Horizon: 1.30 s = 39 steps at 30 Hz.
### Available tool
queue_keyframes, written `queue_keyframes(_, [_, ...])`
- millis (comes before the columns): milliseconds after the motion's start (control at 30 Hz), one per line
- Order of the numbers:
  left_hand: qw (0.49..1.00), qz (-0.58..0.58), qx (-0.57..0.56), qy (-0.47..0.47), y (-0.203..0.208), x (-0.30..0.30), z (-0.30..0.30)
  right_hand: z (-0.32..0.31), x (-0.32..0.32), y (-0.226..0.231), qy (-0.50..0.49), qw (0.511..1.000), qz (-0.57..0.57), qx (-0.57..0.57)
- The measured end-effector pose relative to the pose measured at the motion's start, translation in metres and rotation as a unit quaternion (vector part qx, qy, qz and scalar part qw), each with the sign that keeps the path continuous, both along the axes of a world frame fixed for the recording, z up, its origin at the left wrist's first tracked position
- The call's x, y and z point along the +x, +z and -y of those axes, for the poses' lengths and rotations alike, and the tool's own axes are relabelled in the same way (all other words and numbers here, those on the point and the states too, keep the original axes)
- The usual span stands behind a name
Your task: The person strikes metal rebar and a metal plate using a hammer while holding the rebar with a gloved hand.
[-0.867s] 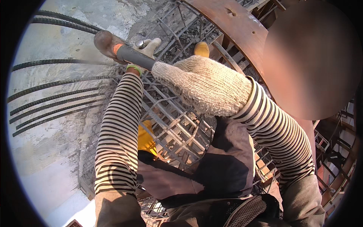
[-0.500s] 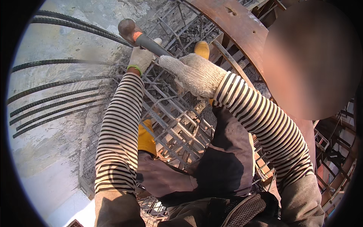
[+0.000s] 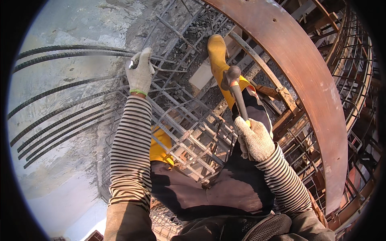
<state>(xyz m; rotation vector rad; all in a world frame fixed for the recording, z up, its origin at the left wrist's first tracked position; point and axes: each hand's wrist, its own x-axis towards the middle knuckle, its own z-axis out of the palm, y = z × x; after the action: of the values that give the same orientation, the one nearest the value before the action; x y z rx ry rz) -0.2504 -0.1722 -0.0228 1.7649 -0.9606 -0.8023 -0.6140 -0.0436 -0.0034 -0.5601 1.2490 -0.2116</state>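
We've a grey, patchy conc. surface [image 3: 60, 188] on the lt., paler twd. the btm., w/ ribbed bars [image 3: 60, 107] curving across it. Mid-pic we see a steel grid [image 3: 181, 128] w/ gaps, rubble [image 3: 197, 30] nr. the top & a pale board [image 3: 201, 75]. To our rt. a rust-brown curved panel [image 3: 323, 100] sweeps down; beyond it, more framework [image 3: 360, 80]. Strong sun, hard shadows.

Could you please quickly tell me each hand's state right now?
Left hand: closed, holding a shiny metal-ended object, mostly hidden.
Right hand: closed, holding a hammer by its handle.
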Motion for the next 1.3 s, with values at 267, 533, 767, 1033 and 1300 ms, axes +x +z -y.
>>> queue_keyframes(267, [0.997,-0.038,-0.063,-0.003,0.005,0.010,-0.005,0.013,0.006,-0.004,-0.066,0.997,0.019,0.014])
queue_keyframes(533, [0.996,0.030,-0.072,-0.051,0.042,-0.015,0.027,0.012,0.018,-0.020,-0.059,0.996,0.039,0.049])
queue_keyframes(767, [0.989,0.114,-0.083,-0.038,0.052,-0.018,0.025,0.006,0.022,-0.022,-0.036,0.998,0.044,0.010])
queue_keyframes(1033, [0.996,-0.001,-0.090,-0.013,0.067,-0.038,-0.009,0.009,0.016,-0.022,-0.053,0.997,0.048,0.024])
queue_keyframes(1300, [0.961,-0.128,-0.215,-0.120,0.126,-0.015,-0.059,0.003,0.018,-0.014,-0.050,0.998,0.022,0.021])
